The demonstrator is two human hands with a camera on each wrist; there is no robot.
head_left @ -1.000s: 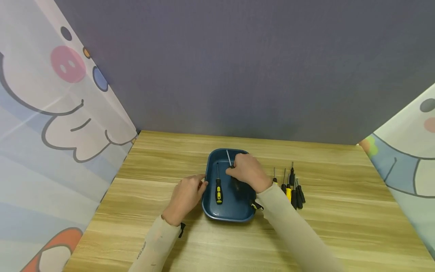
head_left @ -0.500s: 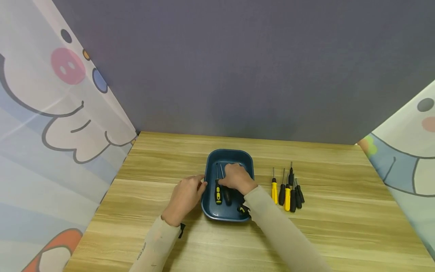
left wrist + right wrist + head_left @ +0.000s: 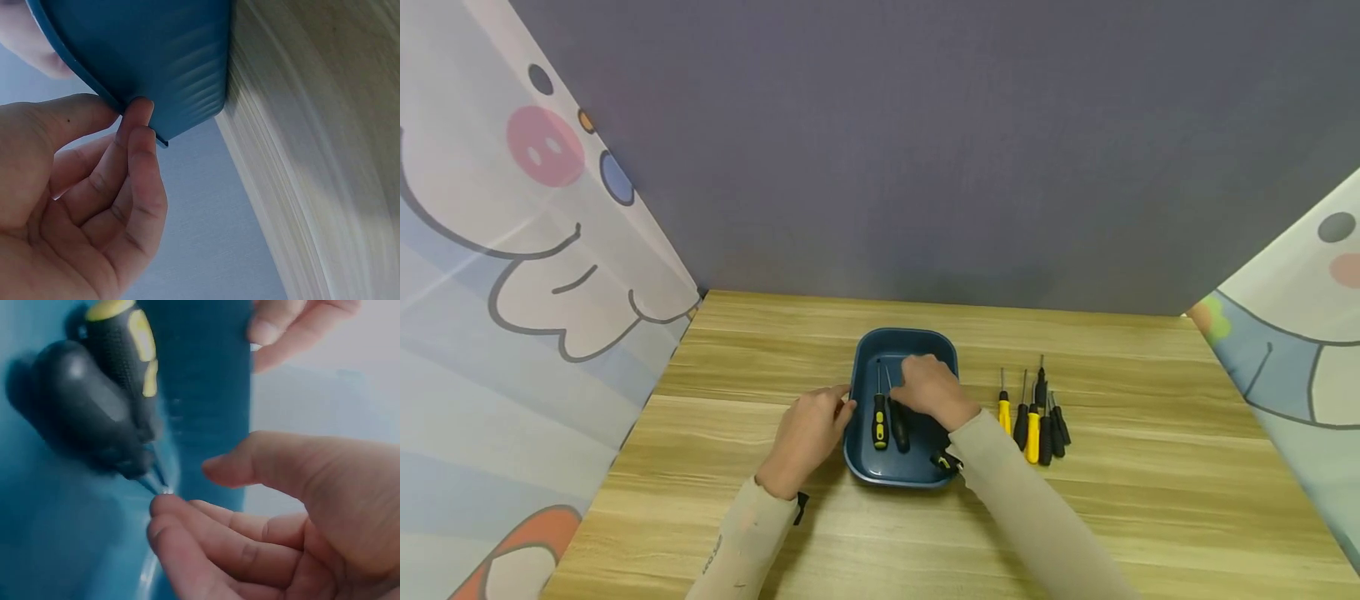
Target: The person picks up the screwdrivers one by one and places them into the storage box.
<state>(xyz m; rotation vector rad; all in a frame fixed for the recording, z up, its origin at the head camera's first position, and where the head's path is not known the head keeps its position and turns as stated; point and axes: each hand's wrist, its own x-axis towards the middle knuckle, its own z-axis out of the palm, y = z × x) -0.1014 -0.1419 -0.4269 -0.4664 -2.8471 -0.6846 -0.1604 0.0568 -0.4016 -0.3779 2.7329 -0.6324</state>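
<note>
Black screwdriver (image 3: pixel 78 400) blurred in wrist view, sleeves (image 3: pixel 741 542) cut off

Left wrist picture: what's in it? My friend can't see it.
A left hand pinches a blue tray by its rim. The tray stands on a wooden table, and part of the right hand shows top left.

Free tabletop (image 3: pixel 904 314) behind the tray (image 3: pixel 880 471)

left hand (image 3: pixel 811 421) touching blue tray (image 3: pixel 895 473) | right hand (image 3: pixel 929 387) over it | 2 screwdrivers (image 3: pixel 880 425) inside | other screwdrivers (image 3: pixel 1033 437) alongside
</note>
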